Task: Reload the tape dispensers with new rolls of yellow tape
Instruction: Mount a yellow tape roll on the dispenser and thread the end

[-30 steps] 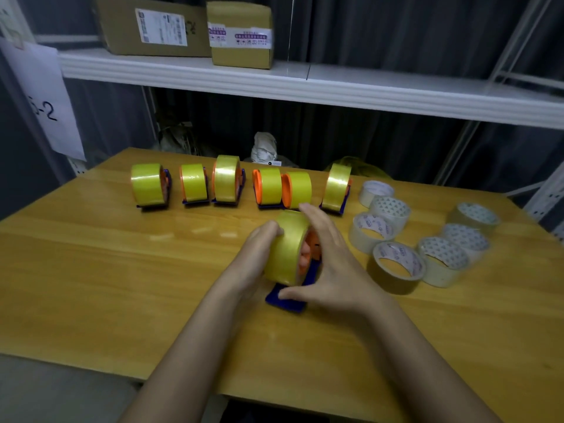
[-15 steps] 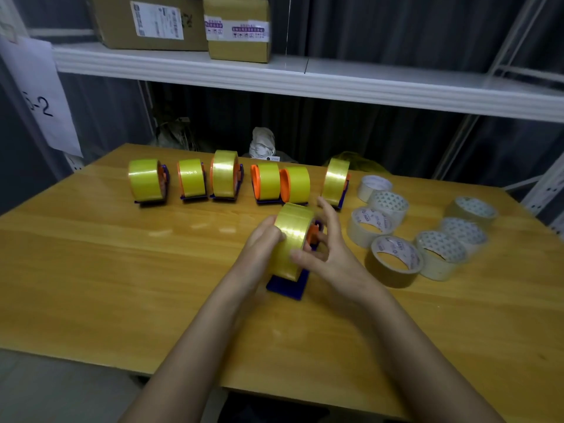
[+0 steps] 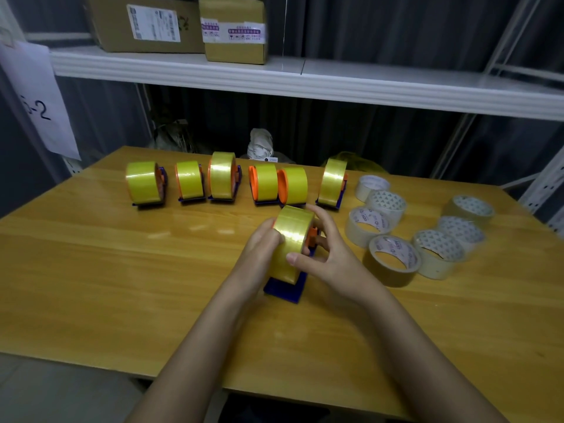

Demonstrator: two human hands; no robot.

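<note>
A yellow tape roll (image 3: 291,239) is being held upright on a blue dispenser (image 3: 285,287) near the middle of the wooden table (image 3: 122,270), with an orange hub (image 3: 312,232) showing at the roll's right side. The roll is being gripped from the left by the left hand (image 3: 259,254), whose fingers are being curled against its left face and rim. It is being clasped from the right by the right hand (image 3: 328,251), the thumb being laid across the front of the tape while the other fingers are being wrapped round the far side by the hub. The dispenser's blue base is being rested flat on the table, just in front of both wrists. Behind the hands, a row of six loaded dispensers (image 3: 222,177) with yellow rolls is being kept along the far part of the table, each standing upright on a blue base. To the right, a cluster of pale and brownish tape rolls (image 3: 393,259) is being left lying flat, some touching one another. Above the table, two cardboard boxes (image 3: 233,29) are being carried on a white shelf (image 3: 335,83), and a paper sheet (image 3: 36,99) marked with a 2 is being hung at the left edge.
</note>
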